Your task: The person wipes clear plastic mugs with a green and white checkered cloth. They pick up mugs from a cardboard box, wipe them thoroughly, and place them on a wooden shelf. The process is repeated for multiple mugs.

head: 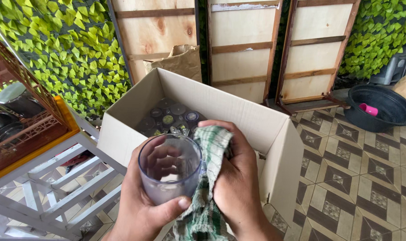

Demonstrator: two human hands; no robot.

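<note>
Light: bright, even daylight, soft.
Shadows: faint; the box [198, 116] interior at 11 o'clock is dim.
Glare: pale sheen on the glass [169, 167] rim.
Focus: centre sharp; hands slightly soft.
Distortion: wide-angle bending of the panels [238, 49] toward 12 o'clock.

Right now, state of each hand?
Left hand: closed around the clear tumbler.
Right hand: closed on the green checked cloth, pressing it against the tumbler.
</note>
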